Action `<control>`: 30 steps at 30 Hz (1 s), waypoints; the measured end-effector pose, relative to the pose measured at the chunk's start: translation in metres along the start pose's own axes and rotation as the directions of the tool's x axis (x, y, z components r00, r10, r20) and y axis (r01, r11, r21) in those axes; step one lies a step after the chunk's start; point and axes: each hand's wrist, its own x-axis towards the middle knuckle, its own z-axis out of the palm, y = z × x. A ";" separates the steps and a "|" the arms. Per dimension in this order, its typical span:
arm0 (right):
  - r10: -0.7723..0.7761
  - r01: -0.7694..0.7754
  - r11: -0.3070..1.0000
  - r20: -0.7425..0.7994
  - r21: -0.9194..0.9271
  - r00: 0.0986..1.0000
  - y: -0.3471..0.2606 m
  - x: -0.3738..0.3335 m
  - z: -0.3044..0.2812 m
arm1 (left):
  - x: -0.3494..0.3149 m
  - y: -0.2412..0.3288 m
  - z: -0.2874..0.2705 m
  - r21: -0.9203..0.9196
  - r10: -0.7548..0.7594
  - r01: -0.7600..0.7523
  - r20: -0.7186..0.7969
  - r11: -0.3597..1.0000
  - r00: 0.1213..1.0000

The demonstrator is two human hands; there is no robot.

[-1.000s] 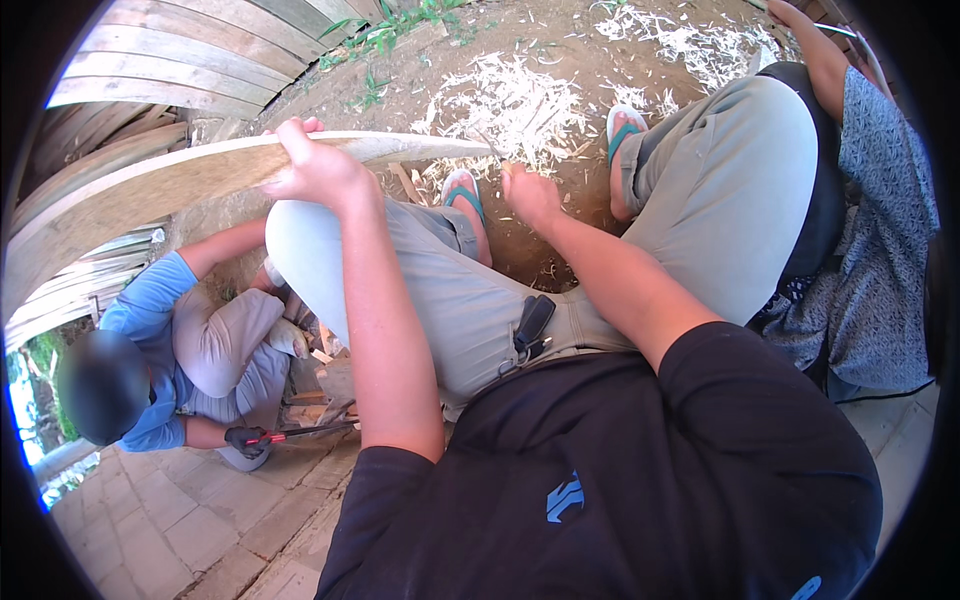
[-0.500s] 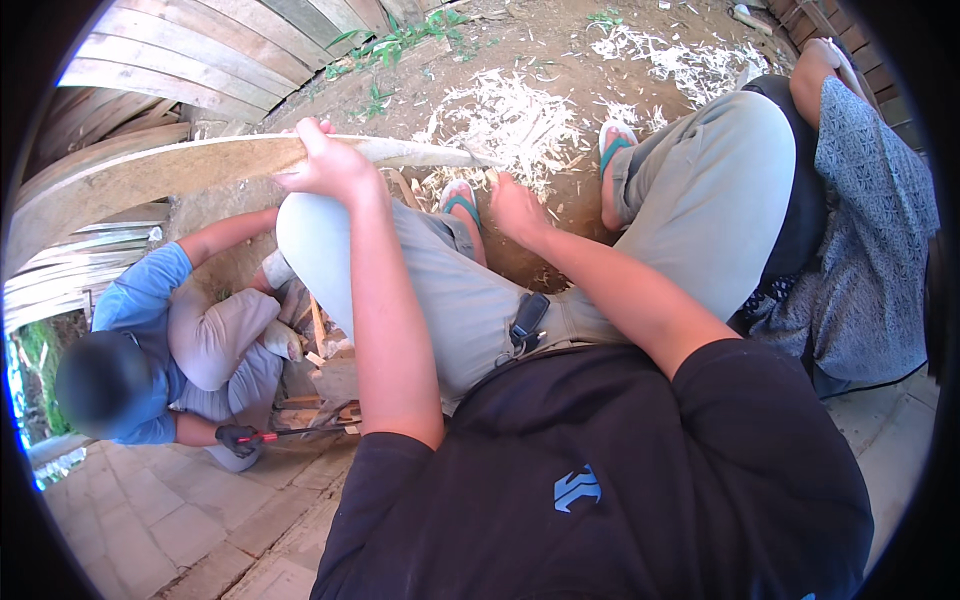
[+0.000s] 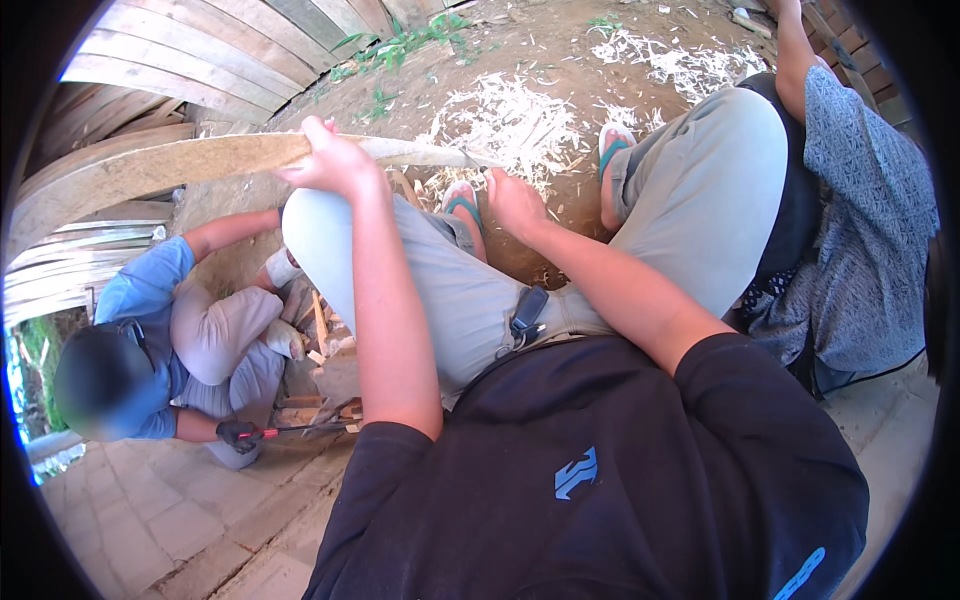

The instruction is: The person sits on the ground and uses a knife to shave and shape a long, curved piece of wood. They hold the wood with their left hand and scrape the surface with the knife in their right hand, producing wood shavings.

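A long, curved strip of pale wood (image 3: 200, 160) runs from the far left across to a thinner end in front of my knees. My left hand (image 3: 340, 165) is wrapped round it above my left knee. Close to the thin end, my right hand (image 3: 516, 203) is closed on a knife (image 3: 470, 157). Only a short piece of its thin, dark blade shows, against the strip's end; the handle is hidden in my fist. Below lie white wood shavings (image 3: 500, 115), between and beyond my sandalled feet.
At my left a person in a blue shirt (image 3: 150, 285) sits low, a gloved hand (image 3: 238, 436) on a red-handled tool beside split wood pieces (image 3: 320, 375). Close at my right sits another person in patterned grey cloth (image 3: 870, 220). A plank wall (image 3: 200, 55) stands at the far left.
My right hand has shifted slightly left and up, and more of the blade shows at the strip. The person at my right has stretched an arm farther forward. My left hand keeps its hold.
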 end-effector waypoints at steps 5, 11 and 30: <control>0.117 -0.117 0.993 -0.033 -0.001 0.993 0.030 0.009 0.018 | -0.006 0.004 0.006 0.023 -0.007 0.006 0.019 1.000 1.000; 0.017 -0.014 0.998 -0.040 0.067 0.999 -0.002 -0.007 0.007 | 0.007 -0.006 -0.003 0.065 -0.008 0.006 0.021 0.998 1.000; 0.006 -0.008 0.999 0.038 0.041 0.999 0.022 0.004 0.023 | 0.003 -0.002 0.003 0.070 -0.015 0.013 0.023 0.997 1.000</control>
